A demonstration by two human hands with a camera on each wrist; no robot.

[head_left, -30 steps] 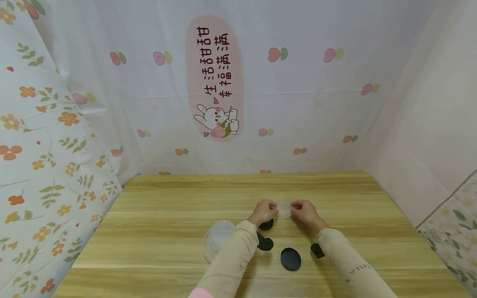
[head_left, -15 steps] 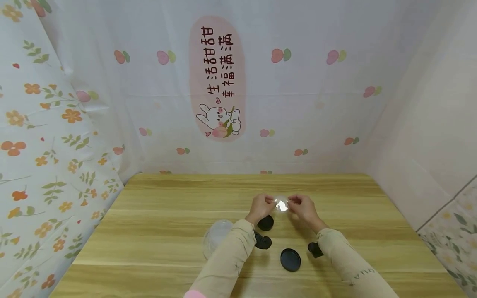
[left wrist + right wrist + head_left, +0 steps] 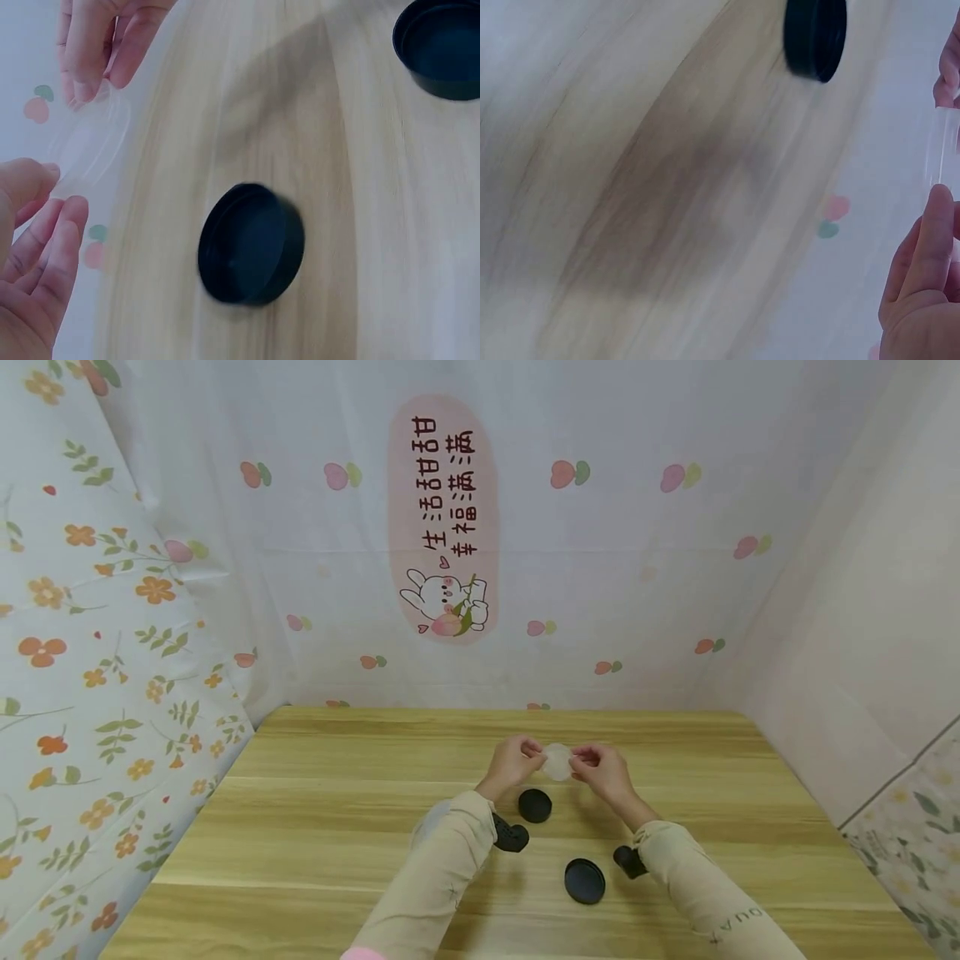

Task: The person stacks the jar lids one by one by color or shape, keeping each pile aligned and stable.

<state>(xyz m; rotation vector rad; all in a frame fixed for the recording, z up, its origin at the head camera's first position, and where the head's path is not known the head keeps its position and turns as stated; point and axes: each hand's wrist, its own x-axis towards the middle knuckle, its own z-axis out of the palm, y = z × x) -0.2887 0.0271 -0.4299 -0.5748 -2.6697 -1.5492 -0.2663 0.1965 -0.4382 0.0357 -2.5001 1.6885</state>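
Observation:
Between both hands hangs a clear, round plastic lid (image 3: 557, 762) with a thin raised rim, held up above the far part of the table. My left hand (image 3: 513, 764) pinches its left edge between thumb and fingertips. On the opposite edge, my right hand (image 3: 602, 770) pinches it the same way. The left wrist view has the lid (image 3: 94, 139) tilted, light passing through it. Below the hands, a shallow black round cap (image 3: 535, 806) lies hollow side up. A second black cap (image 3: 585, 882) rests nearer to me, showing its raised rim.
Clear round plastic ware (image 3: 427, 821) stands on the wooden table (image 3: 300, 827) at left, mostly hidden by the left sleeve (image 3: 438, 868). Black wrist-worn devices show beside the left sleeve and the right sleeve (image 3: 690, 877). A printed cloth (image 3: 630, 568) hangs behind the table.
Both hands have moved up and slightly left with the clear lid, and its tilt has varied. The nearer-to-hands black cap is now uncovered, while the left sleeve hides more of the clear plastic ware.

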